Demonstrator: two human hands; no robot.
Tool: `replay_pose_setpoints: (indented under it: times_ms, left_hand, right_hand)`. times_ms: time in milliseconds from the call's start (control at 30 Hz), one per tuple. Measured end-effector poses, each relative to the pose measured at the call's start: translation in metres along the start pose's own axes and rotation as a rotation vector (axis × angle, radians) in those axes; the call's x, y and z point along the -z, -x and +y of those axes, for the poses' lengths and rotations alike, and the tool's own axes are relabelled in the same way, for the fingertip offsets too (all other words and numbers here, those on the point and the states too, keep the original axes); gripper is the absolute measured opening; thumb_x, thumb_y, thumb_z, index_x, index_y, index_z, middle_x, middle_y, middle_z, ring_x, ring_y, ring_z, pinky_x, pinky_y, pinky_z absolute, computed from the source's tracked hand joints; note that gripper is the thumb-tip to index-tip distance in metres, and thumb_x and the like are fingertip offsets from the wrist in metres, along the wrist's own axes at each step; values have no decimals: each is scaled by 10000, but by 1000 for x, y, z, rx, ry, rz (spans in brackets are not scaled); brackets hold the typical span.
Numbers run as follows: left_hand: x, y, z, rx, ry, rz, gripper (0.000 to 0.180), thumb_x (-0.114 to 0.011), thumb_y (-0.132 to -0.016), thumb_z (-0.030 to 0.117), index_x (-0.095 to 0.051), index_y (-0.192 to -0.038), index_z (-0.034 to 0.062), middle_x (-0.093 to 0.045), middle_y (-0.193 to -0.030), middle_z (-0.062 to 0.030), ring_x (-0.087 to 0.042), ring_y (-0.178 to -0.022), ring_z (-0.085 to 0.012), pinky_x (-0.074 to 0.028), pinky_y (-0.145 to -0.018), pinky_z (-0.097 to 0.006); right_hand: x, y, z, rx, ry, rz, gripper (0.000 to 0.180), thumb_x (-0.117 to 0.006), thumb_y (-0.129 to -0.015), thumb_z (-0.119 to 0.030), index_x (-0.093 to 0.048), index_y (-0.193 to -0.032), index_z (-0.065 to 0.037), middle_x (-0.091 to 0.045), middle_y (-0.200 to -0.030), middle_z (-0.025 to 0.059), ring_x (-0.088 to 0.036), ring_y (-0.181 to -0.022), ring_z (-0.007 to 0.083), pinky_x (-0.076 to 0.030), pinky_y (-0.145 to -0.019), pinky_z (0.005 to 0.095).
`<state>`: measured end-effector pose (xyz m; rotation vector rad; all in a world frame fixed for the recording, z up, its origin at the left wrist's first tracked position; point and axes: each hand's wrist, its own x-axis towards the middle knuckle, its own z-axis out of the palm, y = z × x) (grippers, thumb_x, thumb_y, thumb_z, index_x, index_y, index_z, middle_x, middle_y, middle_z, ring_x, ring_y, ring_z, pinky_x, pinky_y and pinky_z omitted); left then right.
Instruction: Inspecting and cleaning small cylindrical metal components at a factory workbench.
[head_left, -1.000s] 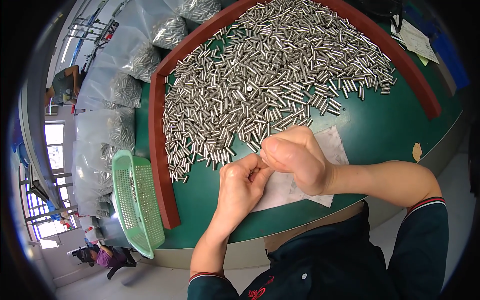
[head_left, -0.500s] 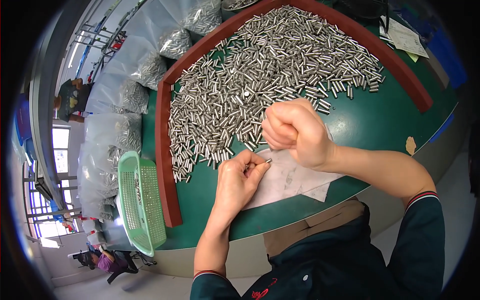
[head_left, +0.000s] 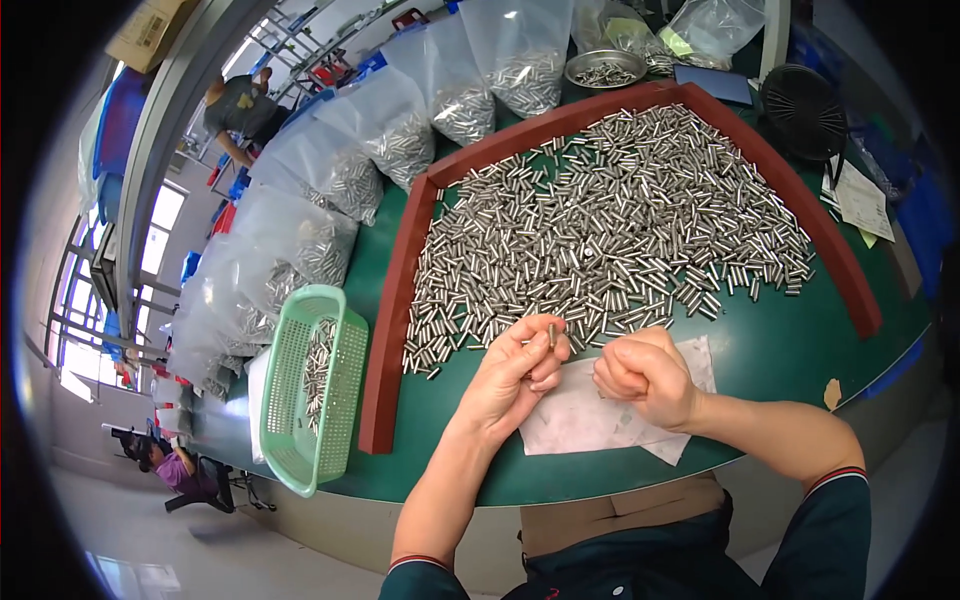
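Left hand [head_left: 515,375]: grip pinches one small metal pin [head_left: 551,334] upright. Right hand [head_left: 640,377] just beside it, grip clenched in a fist over white paper [head_left: 580,420]; contents unseen. Pin pile [head_left: 610,230] beyond.

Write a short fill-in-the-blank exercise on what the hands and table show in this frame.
1. The left hand pinches one small metal ____ between its fingertips.
2. The right hand is closed in a ____ over the white paper.
3. The pile of pins lies on a ____ table.
4. The basket left of the red frame is ____ in colour.

Missing words: pin; fist; green; green
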<state>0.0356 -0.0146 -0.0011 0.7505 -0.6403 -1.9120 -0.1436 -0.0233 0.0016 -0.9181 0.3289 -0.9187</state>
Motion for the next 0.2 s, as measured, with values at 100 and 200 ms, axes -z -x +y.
replay_pose_setpoints:
  times_ms: [100, 200]
  left_hand:
    - [2, -2, 2, -2, 12, -2, 192, -502, -860, 156, -527, -1006, 33, -549, -780, -59, -324, -498, -32, -282, -464, -161]
    - [3, -2, 4, 30, 4, 27, 220, -511, -856, 174, -519, -1027, 36, -563, -800, -67, -344, -506, -34, -292, -466, -163]
  right_hand:
    - [1, -2, 0, -10, -15, -3, 395, -356, -834, -176, -261, -461, -88, -257, -426, -7, -204, -405, 92, -178, -410, 246]
    - [3, -4, -1, -18, -49, -10, 394, -358, -835, -184, -269, -463, -89, -264, -422, -5, -210, -397, 97, -183, -408, 247]
